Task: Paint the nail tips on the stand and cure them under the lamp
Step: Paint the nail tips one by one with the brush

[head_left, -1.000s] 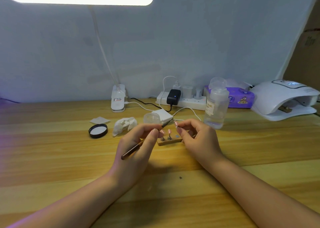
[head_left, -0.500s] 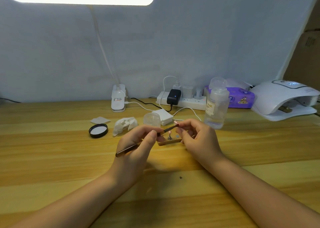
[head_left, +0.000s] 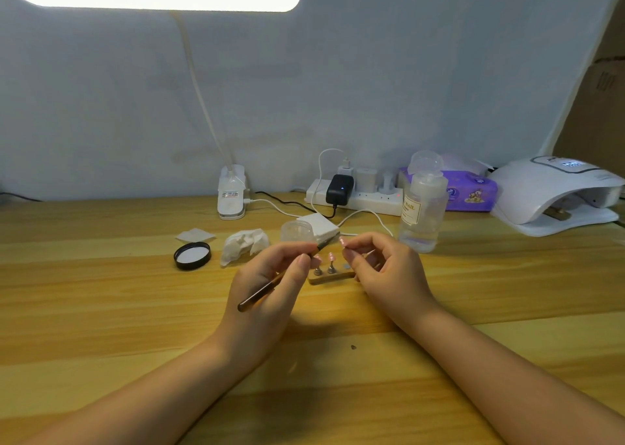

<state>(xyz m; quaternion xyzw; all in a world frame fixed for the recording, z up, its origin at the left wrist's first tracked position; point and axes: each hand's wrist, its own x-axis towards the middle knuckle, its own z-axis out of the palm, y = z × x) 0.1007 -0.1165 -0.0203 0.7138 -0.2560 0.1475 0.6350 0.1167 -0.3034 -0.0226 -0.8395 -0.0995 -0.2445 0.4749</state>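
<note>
Painting under way, curing still ahead

Above the wooden stand (head_left: pixel 329 275), the left hand (head_left: pixel 267 295) grips the brush (head_left: pixel 280 280); the right hand (head_left: pixel 385 272) pinches one nail tip (head_left: pixel 342 241). Two tips sit mounted; the curing lamp (head_left: pixel 554 194) waits far right.

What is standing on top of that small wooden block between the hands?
On the small wooden block two metal pegs stand upright, each topped with a pink nail tip. The right hand covers the block's right end, so anything there is hidden.
</note>
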